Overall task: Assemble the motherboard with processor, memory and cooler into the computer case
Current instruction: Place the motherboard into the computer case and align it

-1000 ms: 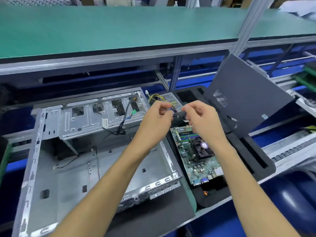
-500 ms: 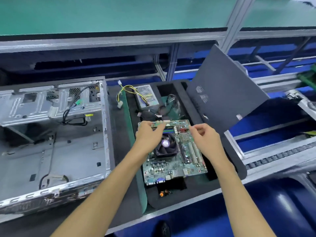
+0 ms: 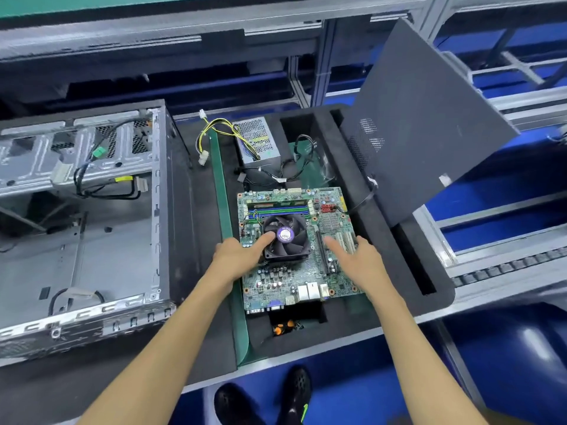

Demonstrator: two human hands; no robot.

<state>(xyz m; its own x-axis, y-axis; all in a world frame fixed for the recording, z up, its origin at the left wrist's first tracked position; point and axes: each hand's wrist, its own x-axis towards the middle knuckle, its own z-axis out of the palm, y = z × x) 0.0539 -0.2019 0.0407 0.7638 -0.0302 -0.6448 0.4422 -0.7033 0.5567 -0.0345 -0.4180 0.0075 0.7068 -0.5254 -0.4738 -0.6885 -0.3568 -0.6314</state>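
Note:
The green motherboard (image 3: 282, 280) lies flat in a black foam tray (image 3: 395, 265), with memory sticks (image 3: 277, 210) near its far edge and a black fan cooler (image 3: 288, 237) at its middle. My left hand (image 3: 237, 259) rests at the board's left edge, its index finger stretched onto the cooler. My right hand (image 3: 356, 260) lies over the board's right part, fingers straight, by the white slots. The open metal computer case (image 3: 92, 234) lies on its side to the left, apart from both hands.
A power supply (image 3: 256, 139) with yellow and black cables sits in the tray's far end, with loose black cables beside it. The dark case side panel (image 3: 423, 118) leans up at the right. A green mat strip (image 3: 228, 237) runs between case and board. My shoes show below the bench edge.
Both hands came down from the cables at the far end of the tray onto the motherboard and drew toward its middle. The view swung right and lower.

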